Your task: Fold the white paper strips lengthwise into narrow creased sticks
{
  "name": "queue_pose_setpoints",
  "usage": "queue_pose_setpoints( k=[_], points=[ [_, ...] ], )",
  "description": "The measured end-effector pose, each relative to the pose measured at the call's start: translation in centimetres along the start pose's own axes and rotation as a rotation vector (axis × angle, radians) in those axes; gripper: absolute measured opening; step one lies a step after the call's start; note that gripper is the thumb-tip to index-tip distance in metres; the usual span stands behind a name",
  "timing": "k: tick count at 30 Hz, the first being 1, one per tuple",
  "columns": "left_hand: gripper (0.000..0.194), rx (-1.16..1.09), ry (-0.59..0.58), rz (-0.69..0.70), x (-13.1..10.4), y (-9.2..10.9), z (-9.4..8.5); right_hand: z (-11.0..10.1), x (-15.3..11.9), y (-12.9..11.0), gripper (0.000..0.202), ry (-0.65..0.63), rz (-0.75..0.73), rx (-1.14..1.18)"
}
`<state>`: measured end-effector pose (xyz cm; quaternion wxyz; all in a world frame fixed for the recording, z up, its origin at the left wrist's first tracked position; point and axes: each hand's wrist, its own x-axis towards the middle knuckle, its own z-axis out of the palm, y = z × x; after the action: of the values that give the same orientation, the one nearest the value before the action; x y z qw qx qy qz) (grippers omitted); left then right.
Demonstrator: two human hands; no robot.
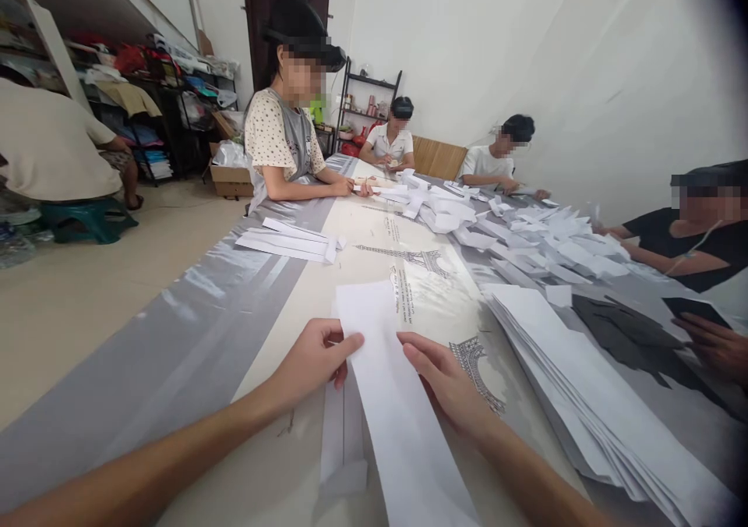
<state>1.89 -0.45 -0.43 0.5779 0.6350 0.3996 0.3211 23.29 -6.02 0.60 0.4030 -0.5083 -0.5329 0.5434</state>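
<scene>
A long white paper strip [403, 426] is in front of me, running from the near edge up to between my hands. My left hand [321, 355] pinches its left edge near the top, thumb on the face and fingers behind. At its right edge is my right hand [438, 367], thumb and fingers closed along the edge, the fingertips partly hidden. Beneath the strip lies a folded white paper piece [344, 449] on the table. To the right rests a stack of long white sheets [590, 394].
The table [175, 316] has a printed cover. Many folded papers [526, 238] are heaped at the far right, and a few strips [286, 241] lie at the far left. Several people sit around it; one person's hand [710, 344] holds dark paper at the right.
</scene>
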Motion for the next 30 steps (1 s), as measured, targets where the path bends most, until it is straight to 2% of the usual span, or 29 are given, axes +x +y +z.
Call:
queue_pose_setpoints(
  k=[5,10,12,14,16,18,19,21,22,24,25,27,30],
  points=[
    [0.042,-0.054,-0.004,-0.045,0.2,-0.1,-0.4,-0.5,-0.1,0.4,0.042,0.053,0.058,0.12],
    [0.038,-0.196,-0.169,-0.012,-0.2,0.4,-0.2,-0.8,-0.3,0.1,0.031,0.009,0.145,0.275],
    [0.036,-0.206,-0.205,-0.003,-0.2,0.5,-0.1,-0.9,-0.4,-0.3,0.033,-0.066,0.155,0.302],
    [0.036,-0.205,-0.147,0.016,-0.2,0.4,-0.1,-1.2,-0.5,-0.6,0.035,-0.181,0.137,0.279],
    [0.036,-0.215,-0.011,0.055,0.1,0.2,-0.5,-1.7,-0.6,-0.8,0.038,-0.273,0.088,0.18],
    [0.035,-0.209,0.118,0.106,0.6,0.1,-1.5,-2.5,-0.8,-0.9,0.033,-0.264,0.0,0.006],
    [0.035,-0.183,0.154,0.135,0.9,0.1,-2.2,-3.0,-0.8,-0.9,0.029,-0.203,-0.079,-0.112],
    [0.028,-0.06,0.142,0.214,1.6,0.3,-3.9,-4.1,-0.9,-0.7,0.025,-0.009,-0.311,-0.389],
    [0.022,0.004,0.159,0.296,1.9,0.5,-4.9,-4.6,-0.8,-0.5,0.027,0.098,-0.442,-0.531],
    [0.042,0.166,0.167,0.519,2.4,0.8,-6.6,-5.4,-0.7,0.1,0.035,0.261,-0.658,-0.792],
    [0.052,0.285,0.165,0.644,2.6,0.9,-7.2,-5.5,-0.6,0.5,0.038,0.3,-0.716,-0.902],
    [0.061,0.606,0.149,0.811,2.7,1.0,-7.8,-5.4,-0.3,1.2,0.039,0.328,-0.738,-1.079],
    [0.039,1.042,-0.01,1.01,2.2,0.6,-7.0,-4.2,0.1,2.3,0.038,0.276,-0.67,-1.25]
  ],
)
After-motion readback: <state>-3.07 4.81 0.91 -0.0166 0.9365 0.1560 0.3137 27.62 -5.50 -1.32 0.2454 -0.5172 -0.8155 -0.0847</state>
